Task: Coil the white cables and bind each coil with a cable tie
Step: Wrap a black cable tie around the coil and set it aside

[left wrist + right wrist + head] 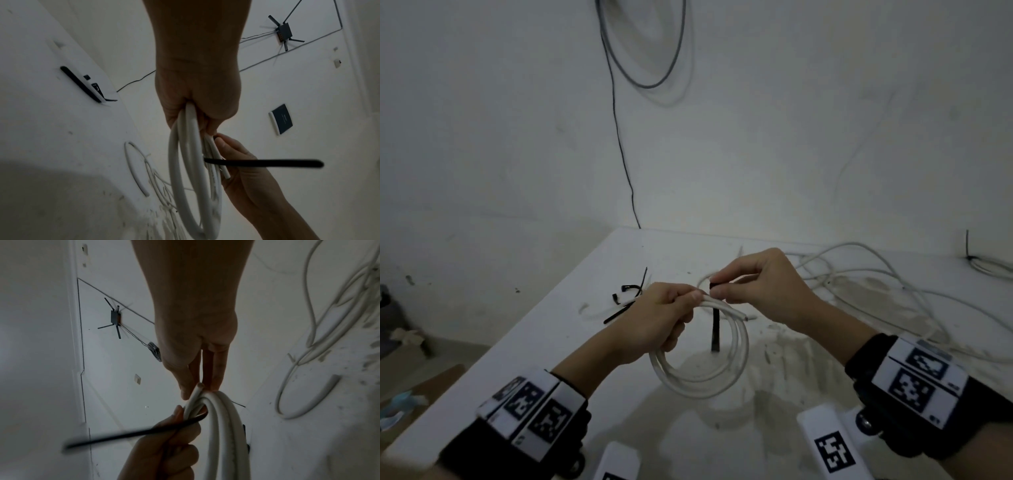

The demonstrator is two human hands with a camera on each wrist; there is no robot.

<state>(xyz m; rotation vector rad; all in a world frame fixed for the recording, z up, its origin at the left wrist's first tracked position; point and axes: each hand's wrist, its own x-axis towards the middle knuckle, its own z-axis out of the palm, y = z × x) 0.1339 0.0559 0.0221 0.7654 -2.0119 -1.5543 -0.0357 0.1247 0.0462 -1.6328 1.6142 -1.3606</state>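
Note:
A white cable coil [700,370] of a few loops hangs above the table, gripped at its top by my left hand [664,318]. The cable's cut end [743,316] sticks out to the right of that grip. My right hand [748,286] pinches the head of a black cable tie [715,330] right beside the left fingertips. The strap hangs down through the coil's opening. In the left wrist view the tie [263,163] crosses the coil [185,170] sideways. In the right wrist view the tie [133,433] lies over my left hand [164,446] below the coil [224,426].
Loose white cables [876,281] sprawl over the right of the white table [585,349]. Spare black cable ties [625,301] lie left of my hands. A tied coil [989,265] sits at the far right. The table's left edge drops to a floor with cardboard [421,387].

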